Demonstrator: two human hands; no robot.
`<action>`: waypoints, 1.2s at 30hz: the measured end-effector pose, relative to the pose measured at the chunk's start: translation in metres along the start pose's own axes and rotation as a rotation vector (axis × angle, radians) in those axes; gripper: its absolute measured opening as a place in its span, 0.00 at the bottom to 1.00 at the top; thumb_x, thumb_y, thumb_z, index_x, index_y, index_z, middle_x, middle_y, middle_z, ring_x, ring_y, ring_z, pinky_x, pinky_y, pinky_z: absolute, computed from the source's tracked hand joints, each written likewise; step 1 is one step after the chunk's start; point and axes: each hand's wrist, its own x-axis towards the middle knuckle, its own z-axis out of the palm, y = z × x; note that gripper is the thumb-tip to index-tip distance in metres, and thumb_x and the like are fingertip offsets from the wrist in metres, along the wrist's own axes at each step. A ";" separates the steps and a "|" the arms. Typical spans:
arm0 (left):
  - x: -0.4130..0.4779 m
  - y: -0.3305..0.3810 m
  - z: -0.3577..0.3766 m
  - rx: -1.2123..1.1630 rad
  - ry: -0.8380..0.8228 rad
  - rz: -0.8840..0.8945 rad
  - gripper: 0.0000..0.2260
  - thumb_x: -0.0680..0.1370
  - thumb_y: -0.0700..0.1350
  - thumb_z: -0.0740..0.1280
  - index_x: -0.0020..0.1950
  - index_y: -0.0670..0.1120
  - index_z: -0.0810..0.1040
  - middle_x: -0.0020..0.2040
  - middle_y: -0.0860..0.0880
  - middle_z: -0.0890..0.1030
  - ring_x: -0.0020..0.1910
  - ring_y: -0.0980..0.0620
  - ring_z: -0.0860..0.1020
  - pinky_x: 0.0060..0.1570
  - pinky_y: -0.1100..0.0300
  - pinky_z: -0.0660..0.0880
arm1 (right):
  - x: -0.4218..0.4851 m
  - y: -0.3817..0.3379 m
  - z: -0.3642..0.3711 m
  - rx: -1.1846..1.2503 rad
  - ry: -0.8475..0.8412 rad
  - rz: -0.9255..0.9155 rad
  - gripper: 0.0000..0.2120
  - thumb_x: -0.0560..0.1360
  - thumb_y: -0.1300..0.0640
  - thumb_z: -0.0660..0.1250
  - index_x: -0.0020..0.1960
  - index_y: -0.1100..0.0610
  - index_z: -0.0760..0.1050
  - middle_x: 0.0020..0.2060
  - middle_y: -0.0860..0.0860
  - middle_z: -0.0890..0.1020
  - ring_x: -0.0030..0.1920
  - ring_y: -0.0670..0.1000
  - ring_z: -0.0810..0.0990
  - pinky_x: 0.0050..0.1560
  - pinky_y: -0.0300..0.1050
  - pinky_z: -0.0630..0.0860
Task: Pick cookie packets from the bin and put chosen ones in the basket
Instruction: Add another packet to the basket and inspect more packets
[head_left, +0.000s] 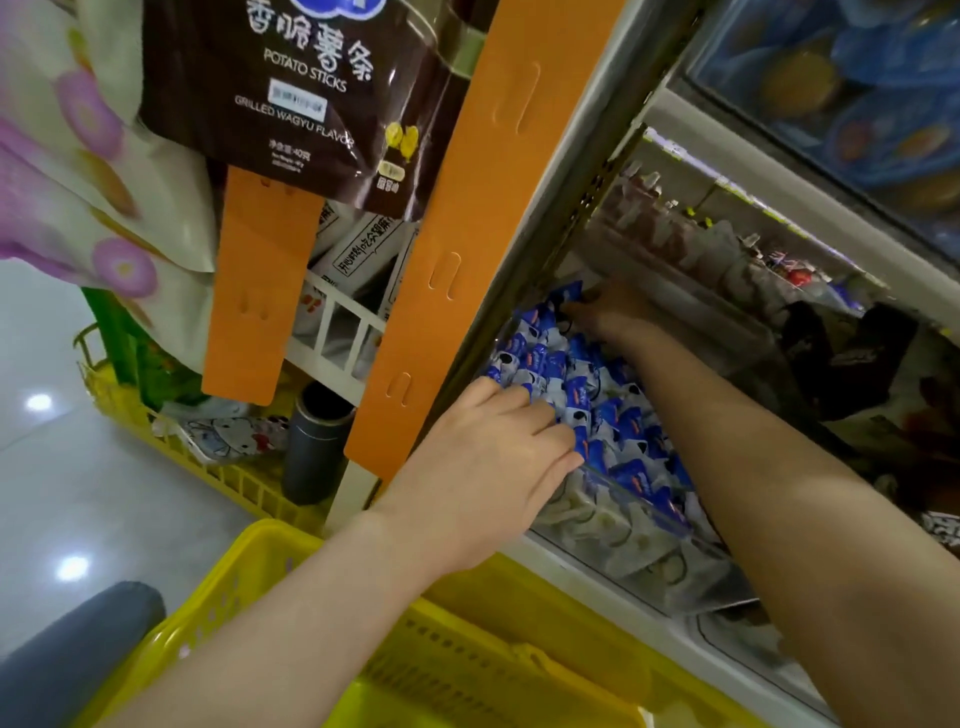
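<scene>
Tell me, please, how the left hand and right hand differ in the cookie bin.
The left hand lies near the front of the clear bin; the right hand reaches to its back. The left hand's fingers lie flat on cookie packets; the right hand's seem to pinch one blue packet. Both are bare.

Brown bag: "POTATO STICKS", "GRILLED WAGYU FLAVOR"

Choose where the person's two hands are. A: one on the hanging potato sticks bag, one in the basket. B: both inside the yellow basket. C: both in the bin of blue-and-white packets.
C: the left hand and right hand both reach into the clear bin, onto the blue-and-white packets; the yellow basket sits below.
</scene>
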 end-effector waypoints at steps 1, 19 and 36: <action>0.000 0.000 0.001 -0.001 0.011 0.001 0.16 0.79 0.50 0.52 0.43 0.50 0.78 0.38 0.54 0.79 0.39 0.53 0.74 0.47 0.57 0.67 | 0.001 0.001 -0.001 -0.008 -0.017 -0.010 0.13 0.76 0.52 0.65 0.53 0.62 0.76 0.49 0.58 0.80 0.35 0.49 0.74 0.34 0.40 0.70; -0.001 -0.001 0.005 0.019 0.051 0.026 0.14 0.79 0.50 0.54 0.45 0.51 0.78 0.40 0.55 0.78 0.40 0.54 0.73 0.49 0.59 0.63 | 0.002 0.042 -0.018 0.005 0.204 -0.128 0.14 0.79 0.56 0.59 0.58 0.64 0.76 0.56 0.61 0.79 0.55 0.59 0.76 0.51 0.41 0.66; -0.001 0.000 0.000 0.012 0.002 0.023 0.13 0.79 0.50 0.54 0.45 0.50 0.78 0.39 0.54 0.78 0.39 0.53 0.73 0.46 0.59 0.64 | -0.003 0.032 -0.014 0.099 0.291 0.015 0.13 0.78 0.55 0.60 0.51 0.63 0.78 0.49 0.61 0.81 0.49 0.58 0.79 0.48 0.47 0.73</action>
